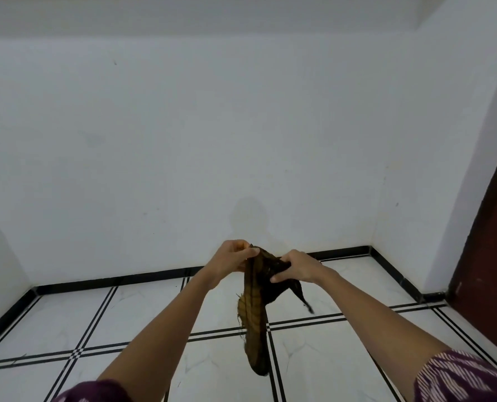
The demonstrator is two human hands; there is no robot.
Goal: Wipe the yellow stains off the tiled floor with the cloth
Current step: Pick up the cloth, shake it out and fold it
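I hold a dark brown cloth (256, 320) with yellowish stripes in the air in front of me, above the tiled floor (322, 361). My left hand (232, 261) pinches its top edge, and my right hand (298, 269) grips the bunched upper part beside it. A long part of the cloth hangs down between my forearms, and a thin dark end sticks out to the right under my right hand. The floor is white marble-look tile with black double lines. No yellow stains show on the visible tiles.
A plain white wall (212, 140) with a black skirting (119, 281) stands straight ahead, with side walls left and right forming a small alcove. A dark red-brown door (487, 242) is at the right edge.
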